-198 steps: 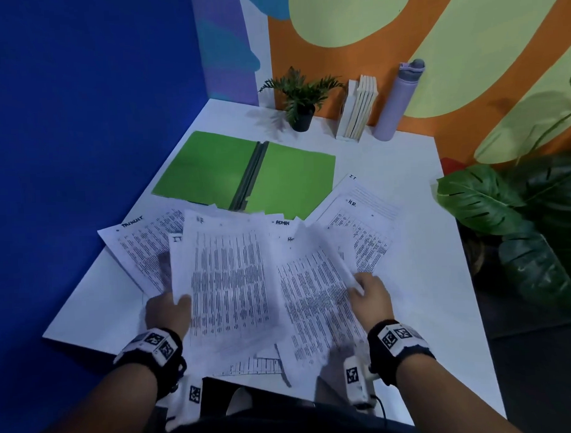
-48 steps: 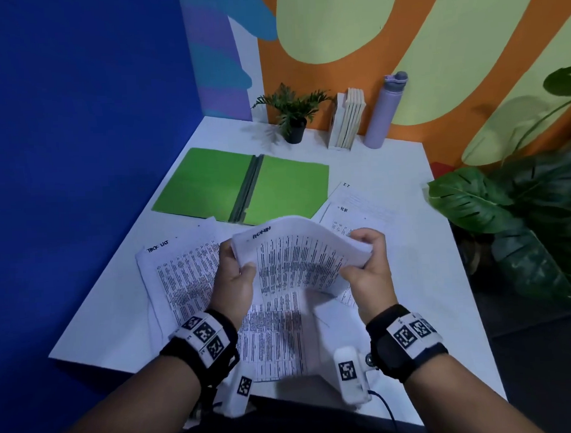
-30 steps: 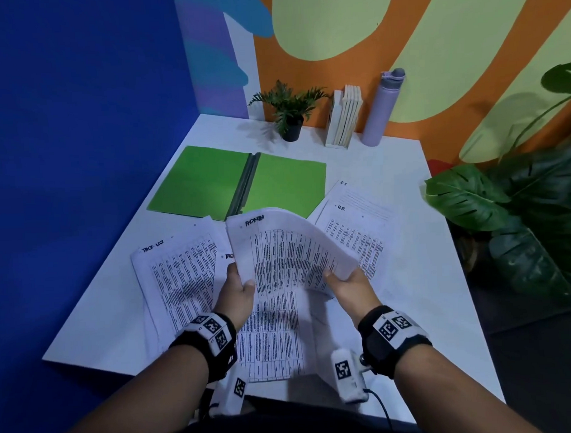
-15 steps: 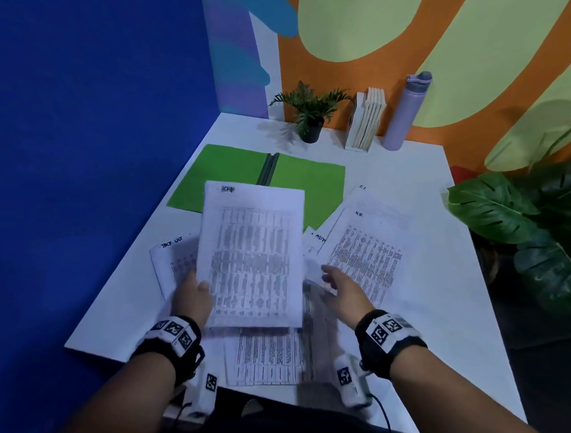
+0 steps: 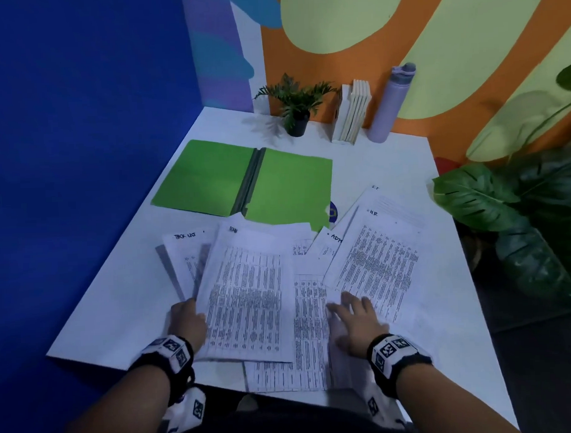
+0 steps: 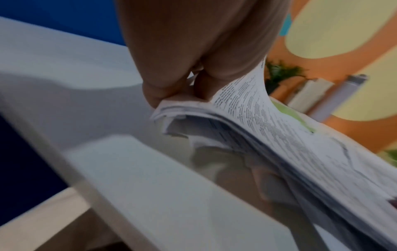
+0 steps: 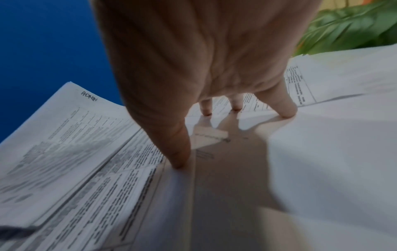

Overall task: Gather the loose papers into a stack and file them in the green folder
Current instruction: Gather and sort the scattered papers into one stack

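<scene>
Printed papers point(image 5: 309, 299) lie fanned over the near half of the white table point(image 5: 127, 280). My left hand point(image 5: 187, 320) grips the left edge of a bundle of sheets point(image 5: 248, 295); the left wrist view shows the thumb on top of that bundle point(image 6: 247, 122) and the fingers beneath it. My right hand point(image 5: 352, 314) lies with spread, straight fingers on the loose sheets, fingertips point(image 7: 180, 161) pressing the paper point(image 7: 96, 169). The green folder point(image 5: 244, 179) lies open and flat beyond the papers, its near right corner covered by them.
At the back stand a small potted plant point(image 5: 296, 109), a row of books point(image 5: 351, 113) and a lilac bottle point(image 5: 392, 102). A blue wall runs along the left. A large leafy plant point(image 5: 517, 208) is off the table's right edge.
The bundle in my left hand has come down from its raised position to lie low over the pile. My right hand has flattened onto the sheets to the right.
</scene>
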`<state>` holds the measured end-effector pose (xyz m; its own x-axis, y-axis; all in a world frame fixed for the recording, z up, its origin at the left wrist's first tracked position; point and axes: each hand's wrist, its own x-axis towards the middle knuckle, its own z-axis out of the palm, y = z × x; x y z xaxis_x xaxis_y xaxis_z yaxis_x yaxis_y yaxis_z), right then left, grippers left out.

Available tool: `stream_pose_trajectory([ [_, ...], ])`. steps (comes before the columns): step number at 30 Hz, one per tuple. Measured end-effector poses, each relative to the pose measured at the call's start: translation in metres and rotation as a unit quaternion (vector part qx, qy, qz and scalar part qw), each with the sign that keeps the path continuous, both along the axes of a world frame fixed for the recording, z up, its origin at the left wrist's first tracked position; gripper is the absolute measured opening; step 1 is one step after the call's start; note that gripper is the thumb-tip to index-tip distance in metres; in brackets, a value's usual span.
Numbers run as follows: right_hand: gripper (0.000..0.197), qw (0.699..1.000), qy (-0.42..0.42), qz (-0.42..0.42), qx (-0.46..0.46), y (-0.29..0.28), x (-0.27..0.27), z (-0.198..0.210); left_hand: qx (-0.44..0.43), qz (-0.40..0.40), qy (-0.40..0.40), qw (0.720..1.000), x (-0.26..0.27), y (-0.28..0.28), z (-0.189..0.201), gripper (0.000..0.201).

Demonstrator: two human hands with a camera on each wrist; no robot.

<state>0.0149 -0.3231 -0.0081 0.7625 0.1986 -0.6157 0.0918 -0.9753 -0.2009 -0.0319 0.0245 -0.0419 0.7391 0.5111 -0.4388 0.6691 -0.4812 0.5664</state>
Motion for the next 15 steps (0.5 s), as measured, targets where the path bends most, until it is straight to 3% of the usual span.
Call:
stream_pose_trajectory([
  [4,0.066,0.999,-0.001,-0.043,-0.002,-0.036,-0.004,0.003,-0.002,-0.074,0.012,0.997,0.009,-0.048,-0.004,0.035],
  [8,0.072,0.999,0.001,-0.041,-0.019,-0.067,-0.007,0.002,-0.028,-0.123,0.002,0.992,0.013,-0.086,-0.001,0.034],
  [12,0.072,0.999,-0.005,-0.045,-0.022,-0.078,-0.008,0.004,-0.041,-0.112,-0.03,0.992,0.018,-0.093,0.008,0.031],
  [15,0.069,0.998,-0.007,-0.051,-0.026,-0.074,-0.006,0.005,-0.051,-0.056,-0.075,0.994,0.023,-0.074,0.026,0.018],
])
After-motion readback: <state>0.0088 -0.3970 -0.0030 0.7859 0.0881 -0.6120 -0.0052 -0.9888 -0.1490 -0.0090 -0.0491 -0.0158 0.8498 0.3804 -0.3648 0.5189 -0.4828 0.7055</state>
